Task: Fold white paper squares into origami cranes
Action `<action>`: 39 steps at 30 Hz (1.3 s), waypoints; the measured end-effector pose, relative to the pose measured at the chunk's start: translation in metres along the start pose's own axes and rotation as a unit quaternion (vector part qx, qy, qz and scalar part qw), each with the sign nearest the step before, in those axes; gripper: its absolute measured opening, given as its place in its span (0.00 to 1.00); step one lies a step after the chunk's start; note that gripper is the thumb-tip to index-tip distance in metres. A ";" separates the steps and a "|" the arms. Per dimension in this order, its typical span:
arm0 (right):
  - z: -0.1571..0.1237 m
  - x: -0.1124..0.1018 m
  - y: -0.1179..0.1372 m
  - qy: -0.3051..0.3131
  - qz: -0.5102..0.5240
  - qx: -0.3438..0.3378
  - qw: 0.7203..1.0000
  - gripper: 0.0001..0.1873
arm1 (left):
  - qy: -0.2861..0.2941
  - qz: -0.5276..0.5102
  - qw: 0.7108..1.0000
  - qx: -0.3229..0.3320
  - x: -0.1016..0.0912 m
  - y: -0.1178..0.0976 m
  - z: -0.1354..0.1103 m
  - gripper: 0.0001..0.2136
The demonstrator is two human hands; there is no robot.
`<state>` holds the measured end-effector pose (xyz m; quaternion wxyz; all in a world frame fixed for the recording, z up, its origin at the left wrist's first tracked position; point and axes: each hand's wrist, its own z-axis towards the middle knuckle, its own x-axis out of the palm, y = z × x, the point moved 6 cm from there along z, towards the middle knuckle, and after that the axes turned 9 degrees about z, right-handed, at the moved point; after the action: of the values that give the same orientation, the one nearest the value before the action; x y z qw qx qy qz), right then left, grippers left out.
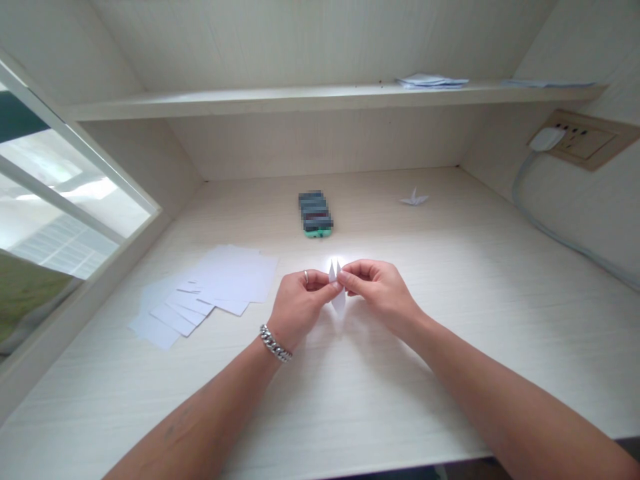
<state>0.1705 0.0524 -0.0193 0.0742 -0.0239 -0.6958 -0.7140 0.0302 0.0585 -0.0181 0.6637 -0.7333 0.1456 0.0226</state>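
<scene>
Between my two hands is a small folded white paper [339, 304], held just above the desk with two narrow points upward and a wider point downward. My left hand [303, 297], with a ring and a chain bracelet, pinches its left side between thumb and fingers. From the right, my right hand [381, 291] pinches it near the upper points. The fingertips hide part of the folds. Farther back on the desk stands a folded paper crane [414, 198]. Left of my hands, loose white paper sheets [235, 273] lie spread and overlapping.
A phone [317, 213] with a green edge and blurred screen lies beyond my hands. Folded papers [433, 81] rest on the shelf [250, 100]. At right, a white plug [547, 139] sits in a wall socket [590, 141], its cable [555, 237] trailing down. A window [75, 180] is at left.
</scene>
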 end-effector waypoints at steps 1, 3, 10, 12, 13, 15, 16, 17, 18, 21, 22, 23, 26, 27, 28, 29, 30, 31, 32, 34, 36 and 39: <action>0.000 0.000 0.001 0.004 -0.005 -0.003 1.000 0.12 | -0.002 0.006 1.000 0.001 0.000 0.000 0.000 0.09; 0.000 0.000 0.002 0.008 -0.012 -0.009 1.000 0.12 | -0.001 0.015 1.000 0.002 0.001 0.000 -0.001 0.11; 0.000 0.000 0.004 0.000 -0.033 -0.035 0.999 0.12 | 0.011 0.028 1.000 -0.003 0.005 0.004 0.000 0.12; -0.001 0.001 0.005 0.002 -0.028 -0.037 0.999 0.12 | 0.012 0.029 1.000 -0.003 0.005 0.005 0.000 0.12; -0.001 0.000 0.005 0.001 -0.028 -0.037 0.999 0.12 | 0.011 0.029 1.000 -0.004 0.005 0.005 0.000 0.11; -0.001 0.000 0.006 -0.001 -0.029 -0.039 0.999 0.12 | 0.010 0.030 0.999 -0.003 0.004 0.005 0.000 0.11; -0.001 0.000 0.007 -0.002 -0.029 -0.040 0.999 0.12 | 0.011 0.029 1.000 -0.002 0.004 0.004 0.000 0.11; -0.001 0.000 0.007 -0.002 -0.028 -0.040 0.999 0.12 | 0.013 0.026 1.000 0.000 0.005 0.004 0.000 0.11; -0.001 0.000 0.007 -0.002 -0.025 -0.039 0.999 0.12 | 0.014 0.023 1.000 0.001 0.005 0.003 0.000 0.11; -0.001 0.001 0.005 -0.004 -0.018 -0.035 0.999 0.12 | 0.015 0.017 1.000 0.001 0.005 0.003 -0.001 0.11; -0.001 0.001 0.005 -0.005 -0.020 -0.035 0.999 0.12 | 0.015 0.017 1.000 0.000 0.005 0.003 -0.001 0.11; -0.001 0.001 0.005 -0.007 -0.026 -0.036 0.999 0.12 | 0.015 0.017 1.000 -0.002 0.005 0.003 -0.001 0.11; -0.001 0.000 0.006 -0.011 -0.041 -0.045 0.998 0.12 | 0.021 0.005 1.000 -0.006 0.007 0.003 -0.001 0.10; -0.001 0.000 0.007 -0.013 -0.045 -0.048 0.998 0.12 | 0.025 -0.001 1.000 -0.007 0.007 0.003 -0.001 0.10; -0.002 -0.001 0.008 -0.014 -0.046 -0.050 0.998 0.11 | 0.028 -0.005 1.000 -0.008 0.008 0.003 -0.002 0.10; -0.002 -0.001 0.008 -0.016 -0.045 -0.051 0.998 0.11 | 0.031 -0.009 0.999 -0.009 0.009 0.003 -0.002 0.10; -0.002 -0.001 0.008 -0.016 -0.045 -0.051 0.998 0.11 | 0.032 -0.011 0.999 -0.009 0.009 0.003 -0.002 0.10; -0.002 -0.001 0.009 -0.016 -0.043 -0.052 0.998 0.11 | 0.032 -0.011 0.999 -0.010 0.009 0.004 -0.002 0.10; -0.001 -0.001 0.008 -0.015 -0.042 -0.052 0.998 0.12 | 0.031 -0.011 0.999 -0.009 0.009 0.004 -0.002 0.10; -0.001 -0.001 0.008 -0.016 -0.043 -0.049 0.998 0.12 | 0.034 -0.010 0.999 -0.008 0.009 0.004 -0.001 0.10; -0.001 -0.001 0.008 -0.021 -0.051 -0.047 0.997 0.12 | 0.041 -0.009 0.999 -0.009 0.010 0.004 -0.001 0.10; -0.002 0.000 0.009 -0.020 -0.053 -0.051 0.997 0.11 | 0.050 -0.015 0.999 -0.012 0.010 0.003 -0.002 0.10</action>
<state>0.1722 0.0502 -0.0100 0.0210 -0.0057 -0.6602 -0.7507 0.0390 0.0548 -0.0233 0.6469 -0.7437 0.1672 -0.0220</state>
